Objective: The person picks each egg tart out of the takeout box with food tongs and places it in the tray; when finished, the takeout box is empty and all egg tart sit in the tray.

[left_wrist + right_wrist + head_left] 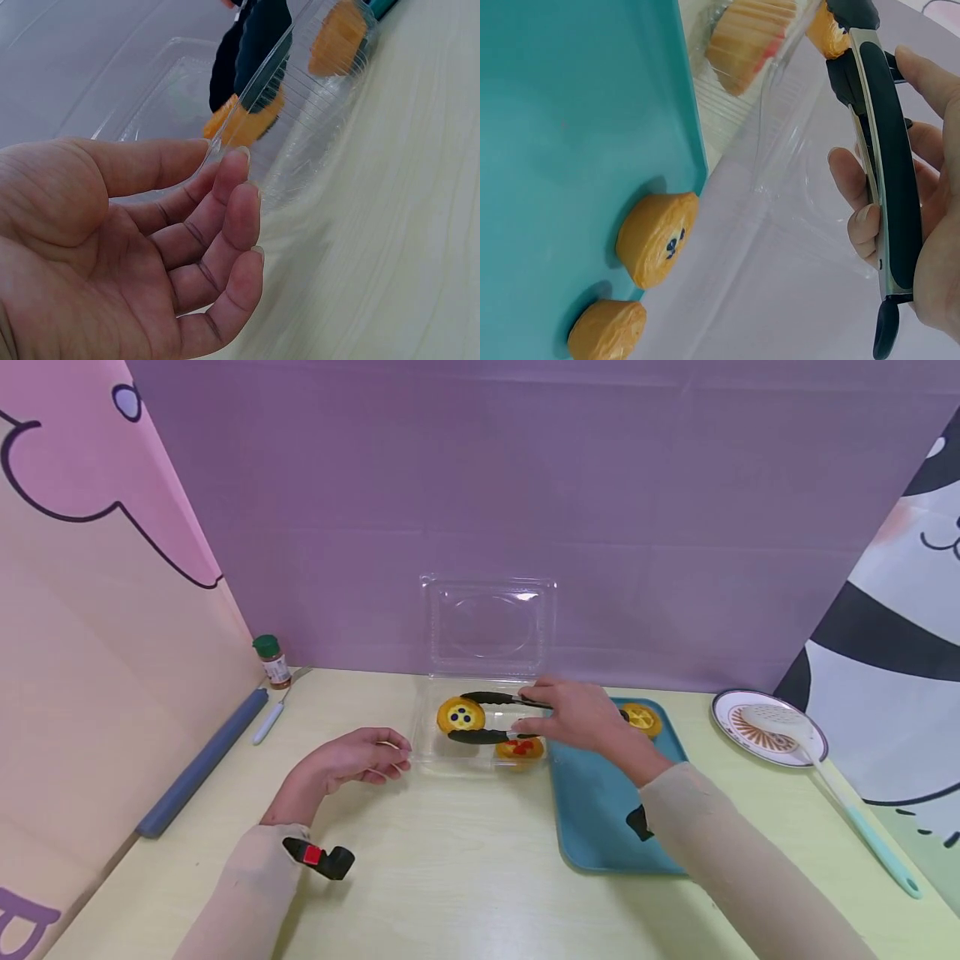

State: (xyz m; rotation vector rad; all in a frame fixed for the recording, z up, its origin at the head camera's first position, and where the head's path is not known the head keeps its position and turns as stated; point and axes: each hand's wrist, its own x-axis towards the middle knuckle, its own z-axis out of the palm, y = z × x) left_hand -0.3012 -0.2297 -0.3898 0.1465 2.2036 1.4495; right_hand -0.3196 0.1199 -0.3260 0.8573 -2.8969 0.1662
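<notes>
One pair of black-handled tongs (491, 717) reaches into a clear plastic clamshell box (480, 727), which sits on the pale yellow table (465, 860) near its back edge, lid standing open against the purple wall. The right hand (581, 718) grips the tongs with fingers and thumb curled round both arms; the two arms are spread, one on each side of a tart with blue dots (459, 716) at the left of the box. A second tart, topped red (519, 748), lies at the box's front right corner. That makes two tarts in the box.

The left hand (360, 758) rests on the table just left of the box. It holds nothing, its fingers loosely curled, and in the left wrist view the fingertips (238, 161) meet the box's clear edge.

Just right of the box lies one teal tray (600, 810). The head view shows one tart (641, 718) at the tray's back edge; the right wrist view shows two tarts there, one with dark dots (656, 238) and another (607, 330) beside it.

Near the table's right edge sits one patterned plate (731, 714) with a pale slotted spatula (825, 772) resting across it. At the back left corner stand one green-capped spice jar (272, 662) and a light-handled utensil (268, 723), beside one grey-blue roll (198, 768) along the left edge.
</notes>
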